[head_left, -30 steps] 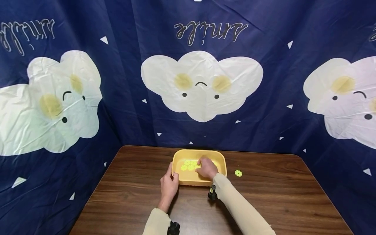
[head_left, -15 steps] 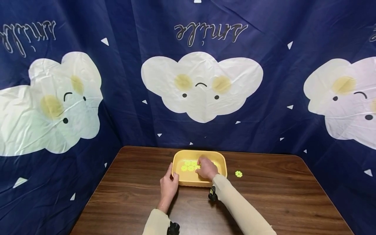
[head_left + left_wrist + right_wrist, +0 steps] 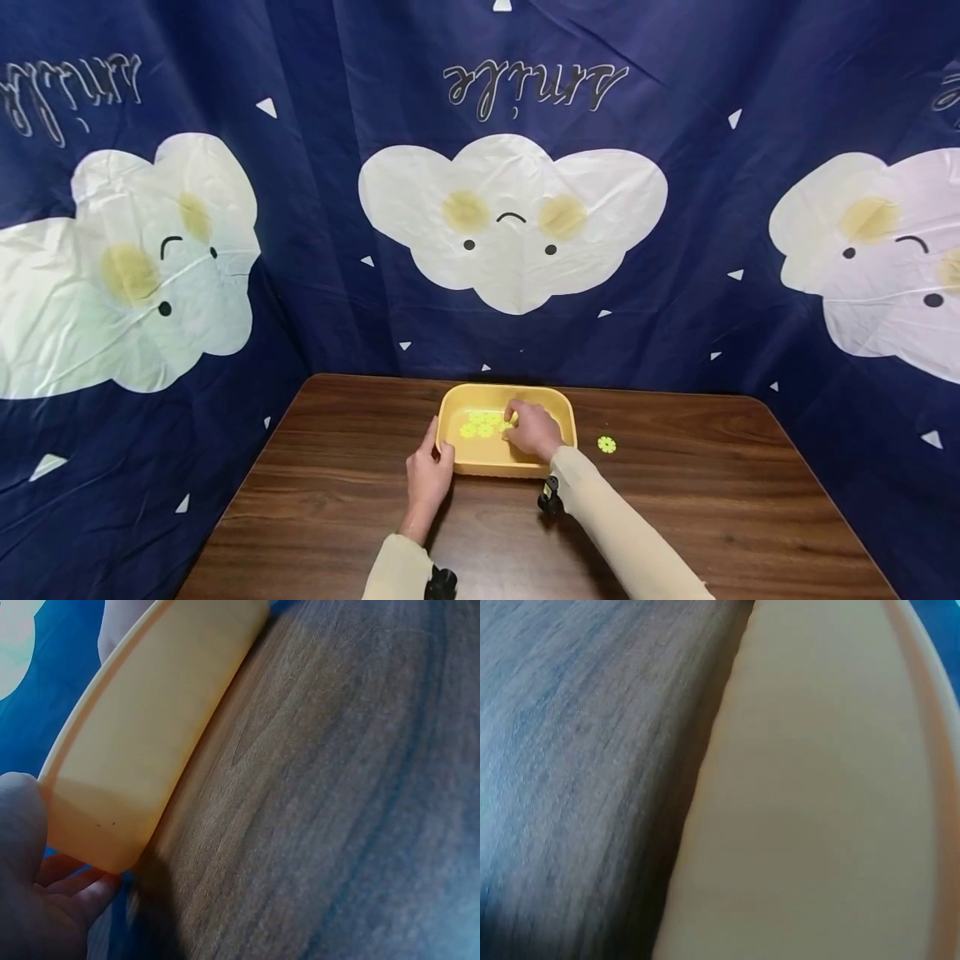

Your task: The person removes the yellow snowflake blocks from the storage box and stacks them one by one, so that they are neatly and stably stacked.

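A yellow rectangular tray (image 3: 487,471) stands on the wooden table. My left hand (image 3: 429,477) grips its near left corner, thumb by the rim and fingers along the outside; the left wrist view shows some of those fingers below the tray wall (image 3: 127,750). Inside lie several small yellow-green flower-shaped discs (image 3: 480,423), close together left of centre. My right hand (image 3: 534,431) reaches in over the front rim, fingers bent. Its thumb and forefinger are on either side of a disc at the group's right end; whether they pinch it is too small to tell. The right wrist view shows only tray wall and table.
One more flower-shaped disc (image 3: 607,444) lies on the table (image 3: 690,500) to the right of the tray. A dark blue cloth (image 3: 525,350) printed with clouds hangs behind the table and along both sides.
My right hand has shifted slightly to the right inside the tray. The left hand keeps its hold on the corner, and the loose disc stays on the table.
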Demonstrator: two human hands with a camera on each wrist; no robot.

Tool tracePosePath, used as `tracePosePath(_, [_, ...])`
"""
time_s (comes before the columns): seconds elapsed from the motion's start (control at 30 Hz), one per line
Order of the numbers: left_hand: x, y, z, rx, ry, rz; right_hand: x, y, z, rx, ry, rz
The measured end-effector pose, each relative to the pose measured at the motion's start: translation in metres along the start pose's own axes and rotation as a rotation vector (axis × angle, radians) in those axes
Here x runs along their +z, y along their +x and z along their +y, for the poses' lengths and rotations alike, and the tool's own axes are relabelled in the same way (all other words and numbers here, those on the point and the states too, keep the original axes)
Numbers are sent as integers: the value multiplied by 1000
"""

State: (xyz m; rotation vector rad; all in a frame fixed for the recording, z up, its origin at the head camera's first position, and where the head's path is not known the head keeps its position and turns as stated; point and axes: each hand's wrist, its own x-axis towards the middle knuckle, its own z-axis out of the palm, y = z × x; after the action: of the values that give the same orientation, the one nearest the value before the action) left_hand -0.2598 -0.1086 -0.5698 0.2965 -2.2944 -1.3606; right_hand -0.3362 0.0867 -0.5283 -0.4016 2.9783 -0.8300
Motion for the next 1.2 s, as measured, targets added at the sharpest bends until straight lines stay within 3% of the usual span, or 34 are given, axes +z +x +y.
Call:
tracePosePath(0.33, [1, -1, -1, -10, -17, -4, -26, -1, 6, -74, 137, 49])
tracePosePath(0.53, [1, -2, -2, -12, -16, -5, -47, -4, 11, -65, 245, 97])
tracePosePath(0.9, [0, 0, -1, -2, -20, -5, -92, -15, 45, -7, 292, 220])
tracePosePath(1.07, [1, 0, -1, -8, -12, -8, -101, -21, 68, 34, 298, 264])
tracePosePath(1.2, [1, 0, -1, -16, -13, -12, -102, -28, 83, 94, 334, 253])
